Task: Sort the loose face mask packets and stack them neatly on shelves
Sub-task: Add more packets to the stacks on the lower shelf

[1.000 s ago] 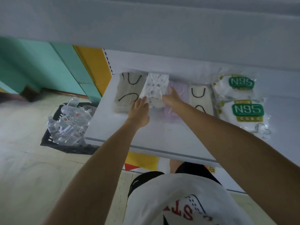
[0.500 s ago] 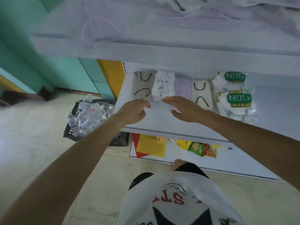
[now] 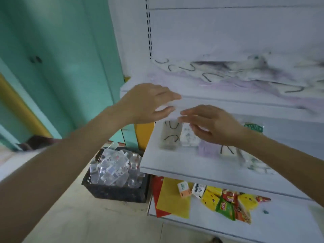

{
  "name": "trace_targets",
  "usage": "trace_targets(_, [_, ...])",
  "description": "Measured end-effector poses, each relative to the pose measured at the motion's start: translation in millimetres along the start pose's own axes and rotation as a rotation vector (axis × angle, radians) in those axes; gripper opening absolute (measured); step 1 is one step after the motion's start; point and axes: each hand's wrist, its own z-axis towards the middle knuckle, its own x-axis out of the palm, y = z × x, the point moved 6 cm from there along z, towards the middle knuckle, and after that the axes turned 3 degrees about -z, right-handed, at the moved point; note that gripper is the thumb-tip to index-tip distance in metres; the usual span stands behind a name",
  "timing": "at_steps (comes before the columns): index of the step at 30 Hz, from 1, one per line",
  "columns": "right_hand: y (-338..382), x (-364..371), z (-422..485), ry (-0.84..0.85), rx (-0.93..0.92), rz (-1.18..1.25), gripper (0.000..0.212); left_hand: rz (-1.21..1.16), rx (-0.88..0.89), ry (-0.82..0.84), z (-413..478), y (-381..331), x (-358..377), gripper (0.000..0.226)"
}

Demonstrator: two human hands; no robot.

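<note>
white smooth shelf (image 3: 219, 102); flat crumpled mask packets (image 3: 245, 76) heaped.

I see soft, even, rather dim light with a cool bluish cast. Motion blur smears the mask packets (image 3: 245, 74) on the upper shelf (image 3: 228, 102) into streaks (prints unreadable). The left hand (image 3: 147, 102) and right hand (image 3: 215, 127) have fuzzy fingers (image 3: 168, 95). Shadows are faint, and the wide lens bows the frame's edges.

Single head view, close, facing forward and slightly down at the white shelves (image 3: 219, 106)
</note>
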Motion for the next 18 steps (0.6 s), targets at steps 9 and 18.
trace_targets(9, [-96, 6, 26, 0.354, 0.685, 0.012, 0.038, -0.035, -0.779, 0.536, 3, 97, 60, 0.057])
trace_targets(18, [-128, 10, 22, 0.318, 0.813, 0.062, 0.041, -0.194, -0.905, 0.357, -11, 115, 63, 0.051])
